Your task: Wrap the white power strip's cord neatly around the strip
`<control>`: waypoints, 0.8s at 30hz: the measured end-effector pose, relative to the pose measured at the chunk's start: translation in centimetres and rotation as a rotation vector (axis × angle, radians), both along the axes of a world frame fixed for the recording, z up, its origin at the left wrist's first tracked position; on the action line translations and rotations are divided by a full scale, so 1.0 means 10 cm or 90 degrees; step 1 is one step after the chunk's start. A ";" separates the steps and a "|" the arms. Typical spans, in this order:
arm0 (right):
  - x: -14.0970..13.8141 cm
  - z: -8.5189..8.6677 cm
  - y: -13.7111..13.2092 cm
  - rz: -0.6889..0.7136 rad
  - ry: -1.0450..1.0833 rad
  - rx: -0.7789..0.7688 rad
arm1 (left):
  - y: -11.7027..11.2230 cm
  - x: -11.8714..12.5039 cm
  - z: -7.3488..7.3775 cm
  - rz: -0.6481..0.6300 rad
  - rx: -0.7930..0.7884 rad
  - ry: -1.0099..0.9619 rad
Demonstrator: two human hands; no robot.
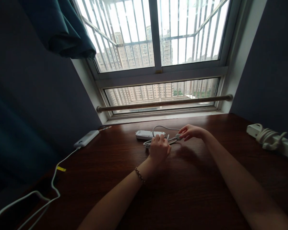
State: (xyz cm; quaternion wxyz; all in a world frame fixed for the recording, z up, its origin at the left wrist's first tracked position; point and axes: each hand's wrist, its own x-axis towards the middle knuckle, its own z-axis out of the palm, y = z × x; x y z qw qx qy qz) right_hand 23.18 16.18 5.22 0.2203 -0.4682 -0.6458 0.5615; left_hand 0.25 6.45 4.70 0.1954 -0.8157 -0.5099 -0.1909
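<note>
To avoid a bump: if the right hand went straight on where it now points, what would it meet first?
Beyond the plug it holds, the right hand would probably meet the coiled cable in the left hand, though depth is unclear.

Forearms (122, 195) leave room between, power strip (143, 135) blocking ahead.

Seemingly a room in a home – blue curtain (67, 35), barred window (155, 41), wooden tabletop (194, 188), tower blocks (136, 54) outside.

No legible text or number, not even on the yellow tag (61, 169) by the white cable (67, 157).
</note>
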 end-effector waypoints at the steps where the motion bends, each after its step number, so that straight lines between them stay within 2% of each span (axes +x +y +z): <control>1: 0.06 0.01 0.01 -0.010 -0.007 0.002 | 0.01 -0.01 0.01 0.005 0.001 -0.008; 8: 0.58 0.09 -0.04 -0.035 -0.038 -0.017 | 0.20 -0.19 0.03 0.059 -0.007 -0.114; 12: 0.77 0.28 -0.16 -0.063 -0.007 0.018 | 0.27 -0.25 0.04 0.058 -0.008 -0.138; 15: 0.90 0.44 -0.22 -0.149 -0.002 0.093 | 0.27 -0.25 0.00 0.025 -0.011 -0.117; 20: 0.96 0.71 -0.28 -0.417 -0.084 0.333 | 0.23 -0.18 -0.14 -0.086 -0.014 -0.042; 23: 0.73 0.89 -0.41 -0.561 -0.140 0.571 | 0.20 -0.12 -0.24 -0.159 -0.011 0.010; 24: 0.62 0.96 -0.48 -0.604 -0.185 0.716 | 0.18 -0.11 -0.27 -0.180 -0.009 0.025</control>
